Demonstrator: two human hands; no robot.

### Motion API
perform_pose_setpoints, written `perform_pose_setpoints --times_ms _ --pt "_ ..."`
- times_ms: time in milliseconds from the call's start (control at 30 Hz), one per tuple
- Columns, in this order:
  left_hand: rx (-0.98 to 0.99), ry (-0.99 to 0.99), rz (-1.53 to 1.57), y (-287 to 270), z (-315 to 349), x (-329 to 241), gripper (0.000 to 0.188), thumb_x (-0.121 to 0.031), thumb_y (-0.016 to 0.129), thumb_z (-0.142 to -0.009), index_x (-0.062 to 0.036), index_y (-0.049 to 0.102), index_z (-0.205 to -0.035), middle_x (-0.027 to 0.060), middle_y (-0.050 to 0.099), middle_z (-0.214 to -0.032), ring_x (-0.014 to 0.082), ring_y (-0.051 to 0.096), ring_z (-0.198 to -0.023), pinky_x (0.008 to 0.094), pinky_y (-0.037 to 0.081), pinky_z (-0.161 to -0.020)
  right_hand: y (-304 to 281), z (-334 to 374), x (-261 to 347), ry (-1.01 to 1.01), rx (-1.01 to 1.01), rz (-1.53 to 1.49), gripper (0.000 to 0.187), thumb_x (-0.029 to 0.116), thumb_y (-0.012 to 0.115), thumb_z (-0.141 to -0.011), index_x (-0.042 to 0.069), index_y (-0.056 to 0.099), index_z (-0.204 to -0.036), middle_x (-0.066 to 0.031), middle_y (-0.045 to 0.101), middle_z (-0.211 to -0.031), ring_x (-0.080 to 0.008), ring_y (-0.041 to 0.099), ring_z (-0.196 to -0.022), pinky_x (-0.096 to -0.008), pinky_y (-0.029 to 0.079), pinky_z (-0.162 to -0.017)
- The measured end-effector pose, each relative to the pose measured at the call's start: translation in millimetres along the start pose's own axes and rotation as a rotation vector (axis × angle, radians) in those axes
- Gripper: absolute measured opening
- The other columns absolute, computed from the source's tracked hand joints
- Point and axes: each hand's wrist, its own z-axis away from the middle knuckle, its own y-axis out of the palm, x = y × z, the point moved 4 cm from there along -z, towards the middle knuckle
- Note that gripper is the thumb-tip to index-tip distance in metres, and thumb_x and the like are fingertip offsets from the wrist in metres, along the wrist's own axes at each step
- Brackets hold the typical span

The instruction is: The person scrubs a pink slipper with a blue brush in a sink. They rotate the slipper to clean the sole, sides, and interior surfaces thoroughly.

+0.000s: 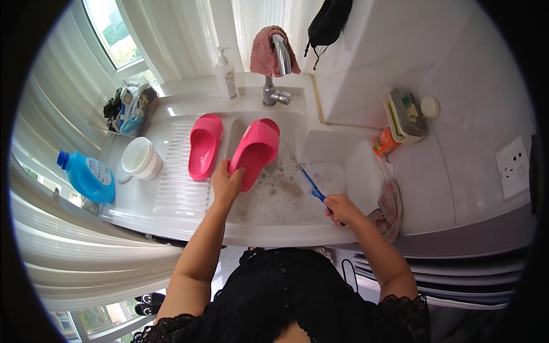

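Head view, as I read it remotely: left hand (226, 182) is clamped on the heel end of a pink slipper (255, 151), which lies tilted over the rim of the sink (320, 234). Right hand (341, 209) is closed round the handle of a blue brush (311, 187), bristle end blurred above soapy water in the basin. I note a second pink slipper (205, 146) resting on the ribbed washboard just beside the first. Further out: white cup (140, 158), blue detergent bottle (87, 176), tap (278, 68) draped with a pink cloth (263, 51).
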Motion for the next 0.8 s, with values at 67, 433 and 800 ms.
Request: perform_pose_setpoints --times_ms 67,433,800 --pt "0.022 0.009 -0.001 -2.0 3.3 6.8 0.031 -0.017 0.067 -0.075 0.0027 0.060 -0.099 0.0189 0.065 -0.085 0.0263 0.064 -0.076 0.0347 0.049 -0.071 5.7 3.5 -2.9 -0.079 0.006 -0.153 0.028 0.022 0.043 -0.098 0.003 0.056 -0.114 -0.0037 0.053 -0.066 -0.0083 0.041 -0.040 -0.0259 0.034 -0.035" --pt "0.015 -0.205 0.225 15.8 11.6 64.5 0.033 -0.020 0.067 -0.077 0.0039 0.059 -0.100 0.0177 0.066 -0.087 0.0247 0.064 -0.078 0.0336 0.049 -0.073 12.6 12.7 45.8 -0.283 0.148 -0.333 0.034 0.024 0.039 -0.100 0.004 0.048 -0.126 -0.0084 0.058 -0.076 -0.0074 0.046 -0.045 -0.0221 0.039 -0.041" --pt "-0.004 -0.093 0.182 17.9 22.4 44.3 0.028 -0.015 0.065 -0.083 0.0031 0.056 -0.102 0.0121 0.065 -0.088 0.0157 0.060 -0.079 0.0288 0.048 -0.072 10.3 -37.8 10.7 -0.411 -0.206 0.642 0.030 0.021 0.043 -0.097 0.004 0.049 -0.121 -0.0180 0.059 -0.072 -0.0316 0.059 -0.061 -0.0411 0.045 -0.058"
